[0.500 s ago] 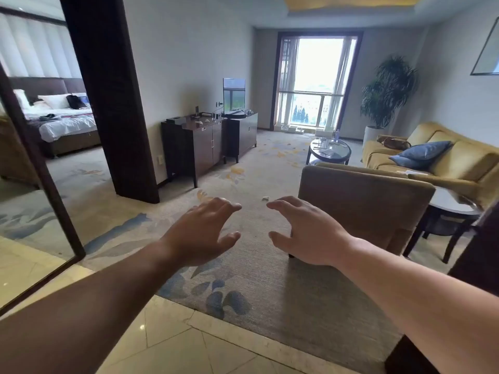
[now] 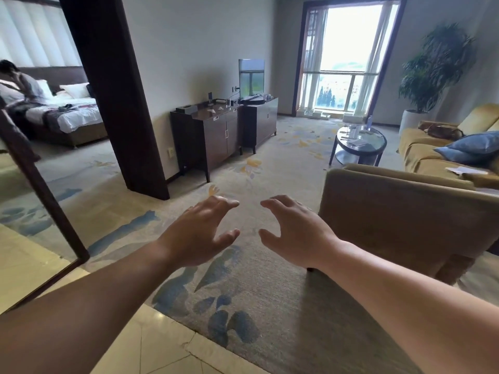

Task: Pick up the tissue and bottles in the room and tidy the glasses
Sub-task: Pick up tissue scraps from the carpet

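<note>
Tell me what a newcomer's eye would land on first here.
The left hand and right hand reach forward, open and empty, over the patterned carpet in the foreground. Beyond them the bright window glows on the far wall, a tall plant to its right. A tan armchair stands close on the right, its back toward the camera.

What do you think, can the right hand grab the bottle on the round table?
Probably not yet. The right hand hovers over the carpet; the bottle stands far off, past the armchair.
</note>
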`<control>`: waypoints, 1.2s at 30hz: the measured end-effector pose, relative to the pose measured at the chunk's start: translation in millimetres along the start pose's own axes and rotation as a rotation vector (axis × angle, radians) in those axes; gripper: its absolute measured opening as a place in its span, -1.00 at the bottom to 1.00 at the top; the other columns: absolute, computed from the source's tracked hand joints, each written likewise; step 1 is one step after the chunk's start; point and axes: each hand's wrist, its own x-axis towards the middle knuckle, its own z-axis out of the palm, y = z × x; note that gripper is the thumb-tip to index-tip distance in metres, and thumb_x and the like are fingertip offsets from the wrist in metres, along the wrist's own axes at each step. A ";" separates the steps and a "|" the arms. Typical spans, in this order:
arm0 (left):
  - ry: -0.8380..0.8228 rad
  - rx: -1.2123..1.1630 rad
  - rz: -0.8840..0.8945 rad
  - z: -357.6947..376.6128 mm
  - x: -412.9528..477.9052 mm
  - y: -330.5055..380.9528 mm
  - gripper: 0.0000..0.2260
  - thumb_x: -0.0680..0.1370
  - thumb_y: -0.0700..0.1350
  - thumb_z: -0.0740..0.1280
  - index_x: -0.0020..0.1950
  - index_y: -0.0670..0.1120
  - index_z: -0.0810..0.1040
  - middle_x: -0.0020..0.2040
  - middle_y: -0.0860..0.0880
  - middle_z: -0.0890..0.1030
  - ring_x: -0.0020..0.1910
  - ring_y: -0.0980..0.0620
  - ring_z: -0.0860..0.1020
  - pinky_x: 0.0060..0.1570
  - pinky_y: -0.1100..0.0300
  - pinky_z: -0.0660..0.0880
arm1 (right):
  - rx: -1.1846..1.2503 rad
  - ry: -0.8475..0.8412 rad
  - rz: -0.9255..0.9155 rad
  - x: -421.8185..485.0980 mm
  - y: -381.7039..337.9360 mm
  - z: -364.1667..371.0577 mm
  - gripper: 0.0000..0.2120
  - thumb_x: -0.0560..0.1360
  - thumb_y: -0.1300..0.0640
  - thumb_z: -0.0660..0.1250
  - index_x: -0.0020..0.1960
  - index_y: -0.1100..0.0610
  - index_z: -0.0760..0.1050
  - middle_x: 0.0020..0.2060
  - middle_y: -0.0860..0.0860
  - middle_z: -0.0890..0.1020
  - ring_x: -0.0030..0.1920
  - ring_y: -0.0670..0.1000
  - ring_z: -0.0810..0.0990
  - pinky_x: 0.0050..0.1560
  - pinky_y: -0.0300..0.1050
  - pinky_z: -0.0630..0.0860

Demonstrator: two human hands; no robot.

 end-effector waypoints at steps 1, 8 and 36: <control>0.002 0.004 0.000 1.5 12.0 -10.0 -0.45 0.54 0.18 0.24 0.48 0.09 0.19 0.48 0.05 0.28 0.43 0.06 0.27 0.32 0.09 0.30 | 0.001 -0.004 -0.007 16.7 6.4 4.4 -0.40 0.52 -0.18 0.21 0.49 -0.01 0.18 0.44 -0.07 0.31 0.40 -0.03 0.32 0.36 -0.06 0.34; 0.027 -0.012 -0.064 23.2 112.2 -111.8 -0.46 0.53 0.21 0.21 0.47 0.10 0.20 0.46 0.06 0.30 0.41 0.06 0.31 0.30 0.07 0.35 | 0.012 -0.035 -0.010 157.8 42.1 49.1 -0.39 0.52 -0.17 0.21 0.50 -0.02 0.17 0.45 -0.08 0.30 0.41 -0.02 0.30 0.36 -0.07 0.31; -0.037 -0.098 -0.030 153.5 669.3 -383.0 -0.46 0.53 0.22 0.19 0.47 0.12 0.19 0.47 0.10 0.27 0.45 0.08 0.24 0.36 -0.05 0.31 | 0.043 0.013 0.162 686.7 347.3 121.4 -0.41 0.50 -0.17 0.24 0.47 0.00 0.25 0.42 -0.05 0.34 0.37 0.00 0.37 0.23 -0.11 0.37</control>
